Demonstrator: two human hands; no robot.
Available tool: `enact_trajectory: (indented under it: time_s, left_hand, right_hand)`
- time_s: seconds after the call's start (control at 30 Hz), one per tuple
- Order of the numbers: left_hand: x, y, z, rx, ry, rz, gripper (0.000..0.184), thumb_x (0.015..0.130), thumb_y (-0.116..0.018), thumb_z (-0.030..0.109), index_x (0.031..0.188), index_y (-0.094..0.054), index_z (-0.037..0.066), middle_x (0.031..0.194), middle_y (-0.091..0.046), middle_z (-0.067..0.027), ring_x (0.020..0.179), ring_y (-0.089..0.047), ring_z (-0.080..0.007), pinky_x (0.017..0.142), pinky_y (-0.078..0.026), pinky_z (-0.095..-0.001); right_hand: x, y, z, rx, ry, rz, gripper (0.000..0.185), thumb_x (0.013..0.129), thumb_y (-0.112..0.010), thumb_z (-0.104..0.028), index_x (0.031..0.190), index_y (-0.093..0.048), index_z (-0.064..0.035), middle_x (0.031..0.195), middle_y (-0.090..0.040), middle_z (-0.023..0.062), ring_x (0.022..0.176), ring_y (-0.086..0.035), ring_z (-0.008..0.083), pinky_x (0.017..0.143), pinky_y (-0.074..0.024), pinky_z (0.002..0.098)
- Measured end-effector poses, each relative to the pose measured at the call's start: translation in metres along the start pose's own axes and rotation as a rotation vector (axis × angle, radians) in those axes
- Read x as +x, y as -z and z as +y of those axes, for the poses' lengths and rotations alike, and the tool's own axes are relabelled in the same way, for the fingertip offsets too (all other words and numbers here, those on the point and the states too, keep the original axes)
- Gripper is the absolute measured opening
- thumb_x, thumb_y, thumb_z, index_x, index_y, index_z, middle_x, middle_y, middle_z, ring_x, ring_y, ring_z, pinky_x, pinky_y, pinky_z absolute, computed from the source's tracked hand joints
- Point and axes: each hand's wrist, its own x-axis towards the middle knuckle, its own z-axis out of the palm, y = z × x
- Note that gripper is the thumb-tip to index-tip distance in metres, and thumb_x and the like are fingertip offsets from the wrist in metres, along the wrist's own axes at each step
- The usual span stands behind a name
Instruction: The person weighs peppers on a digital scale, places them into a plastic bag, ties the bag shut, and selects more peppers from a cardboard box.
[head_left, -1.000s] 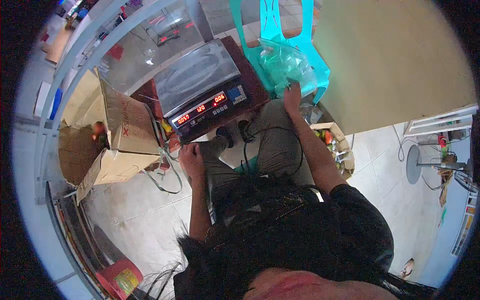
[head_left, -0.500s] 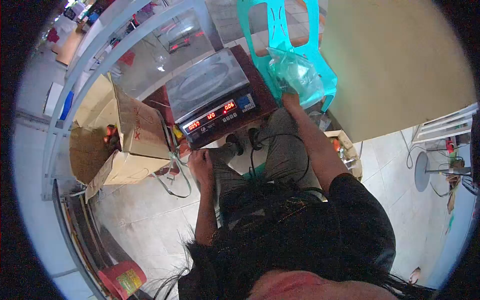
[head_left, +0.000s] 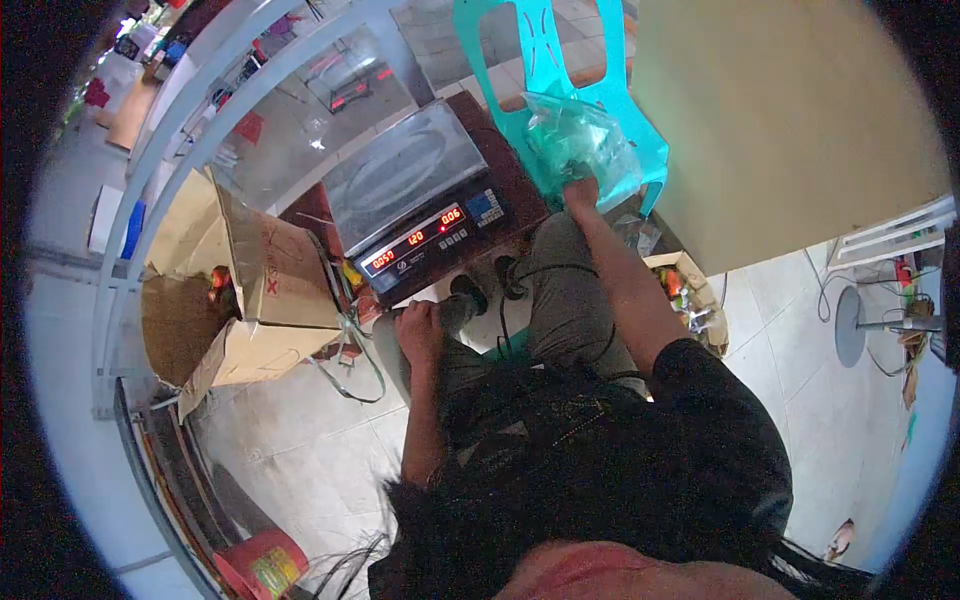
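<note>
My left hand [head_left: 418, 328] rests over my left knee, its fingers loosely bent and apart, with nothing visible in it. My right hand [head_left: 580, 192] reaches forward to a clear plastic bag [head_left: 598, 140] lying on the seat of a turquoise plastic chair [head_left: 648, 150]. Small dark pieces show in the bag by my fingertips; their kind is too blurred to make out. The bag and the blur hide most of these fingers. Between my hands stands a digital scale [head_left: 405, 180] with a bare metal pan, its red display lit.
An open cardboard box [head_left: 285, 270] with orange-and-dark things inside stands at the left. Under my right arm sits a smaller carton [head_left: 712, 325] with mixed items. A beige panel [head_left: 780, 120] rises beyond the chair. A red bin [head_left: 262, 562] is at lower left.
The view has shifted slightly. My left hand has moved a little toward the right and settled over the knee. My right hand stays at the plastic bag, with its fingers shifted slightly.
</note>
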Motion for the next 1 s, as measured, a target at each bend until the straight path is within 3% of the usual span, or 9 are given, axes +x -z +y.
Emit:
enact_trajectory:
  time_s: [0.1, 0.17, 0.23, 0.37, 0.47, 0.57, 0.7, 0.83, 1.0]
  left_hand:
    - [0.0, 0.003, -0.007, 0.0, 0.005, -0.028, 0.017, 0.086, -0.057, 0.023, 0.082, -0.064, 0.008, 0.083, -0.059, -0.0117, 0.08, -0.058, -0.0317, 0.072, -0.041, -0.043]
    - [0.001, 0.005, -0.006, -0.007, 0.012, -0.026, 0.017, 0.086, -0.057, 0.023, 0.082, -0.064, 0.008, 0.083, -0.059, -0.0114, 0.081, -0.058, -0.0314, 0.072, -0.041, -0.0428]
    - [0.003, 0.007, -0.002, 0.0, 0.015, -0.035, 0.018, 0.086, -0.056, 0.024, 0.083, -0.064, 0.009, 0.083, -0.059, -0.0112, 0.081, -0.058, -0.0313, 0.072, -0.041, -0.0426]
    - [0.005, 0.003, -0.001, 0.01, 0.053, -0.062, 0.019, 0.087, -0.055, 0.024, 0.084, -0.065, 0.008, 0.084, -0.06, -0.0109, 0.081, -0.058, -0.0314, 0.073, -0.041, -0.0424]
    - [0.003, -0.001, -0.006, 0.022, 0.043, -0.045, 0.02, 0.087, -0.055, 0.025, 0.084, -0.065, 0.008, 0.086, -0.06, -0.0105, 0.081, -0.058, -0.0317, 0.074, -0.041, -0.0425]
    - [0.0, -0.002, -0.008, -0.012, 0.027, -0.013, 0.021, 0.088, -0.055, 0.026, 0.085, -0.065, 0.007, 0.087, -0.061, -0.0103, 0.082, -0.059, -0.0315, 0.075, -0.042, -0.0428]
    - [0.001, -0.005, -0.01, -0.09, 0.092, -0.058, 0.019, 0.087, -0.056, 0.025, 0.086, -0.065, 0.007, 0.086, -0.06, -0.0099, 0.083, -0.059, -0.0311, 0.075, -0.042, -0.0423]
    - [-0.001, -0.008, -0.01, -0.195, 0.061, 0.006, 0.021, 0.088, -0.058, 0.027, 0.091, -0.066, 0.008, 0.089, -0.062, -0.0088, 0.081, -0.06, -0.0281, 0.073, -0.042, -0.0394]
    - [0.024, -0.018, 0.013, -1.491, 0.599, -0.376, 0.035, 0.09, -0.057, 0.031, 0.115, -0.058, 0.006, 0.112, -0.06, -0.0093, 0.097, -0.06, -0.0248, 0.083, -0.045, -0.0362]
  right_hand:
    - [0.001, 0.001, 0.002, 0.309, -0.091, 0.228, 0.031, 0.075, -0.062, -0.022, 0.103, -0.063, -0.0091, 0.095, -0.065, 0.012, 0.085, -0.062, 0.0347, 0.075, -0.0512, 0.0435]
    - [-0.002, 0.05, -0.017, -0.05, -0.148, 0.116, 0.028, 0.074, -0.063, -0.02, 0.099, -0.064, -0.0083, 0.092, -0.065, 0.0124, 0.083, -0.062, 0.0341, 0.073, -0.0517, 0.0419]
    - [-0.005, 0.062, -0.017, 0.743, -0.562, 0.186, 0.024, 0.075, -0.065, -0.019, 0.096, -0.064, -0.0077, 0.094, -0.065, 0.0117, 0.087, -0.062, 0.031, 0.078, -0.0506, 0.0408]
    - [-0.016, 0.104, -0.016, 1.418, -0.738, 0.177, 0.019, 0.081, -0.065, -0.02, 0.094, -0.064, -0.0064, 0.095, -0.065, 0.0092, 0.089, -0.062, 0.0263, 0.081, -0.0494, 0.0402]
    - [-0.029, 0.155, -0.034, 0.215, 0.301, 0.128, 0.028, 0.089, -0.055, -0.022, 0.111, -0.059, -0.0054, 0.107, -0.064, 0.0119, 0.092, -0.063, 0.0273, 0.078, -0.0526, 0.0379]
    - [-0.016, 0.157, -0.053, 1.765, -0.998, 0.075, 0.029, 0.092, -0.051, -0.027, 0.112, -0.059, -0.0081, 0.107, -0.064, 0.0105, 0.097, -0.061, 0.0247, 0.085, -0.0509, 0.039]
    - [-0.022, 0.11, 0.002, 0.836, -0.327, -0.079, 0.03, 0.093, -0.05, -0.03, 0.112, -0.059, -0.0091, 0.107, -0.064, 0.0105, 0.1, -0.061, 0.0237, 0.094, -0.0467, 0.0394]
    - [-0.026, 0.123, -0.026, 1.741, -0.14, -0.332, 0.035, 0.095, -0.048, -0.034, 0.113, -0.057, -0.0052, 0.108, -0.063, 0.0126, 0.102, -0.06, 0.0267, 0.101, -0.0426, 0.0414]
    - [-0.008, 0.148, -0.134, 1.375, 0.148, -0.536, 0.027, 0.093, -0.052, -0.027, 0.108, -0.056, -0.0051, 0.101, -0.063, 0.0167, 0.094, -0.061, 0.0295, 0.091, -0.047, 0.0444]
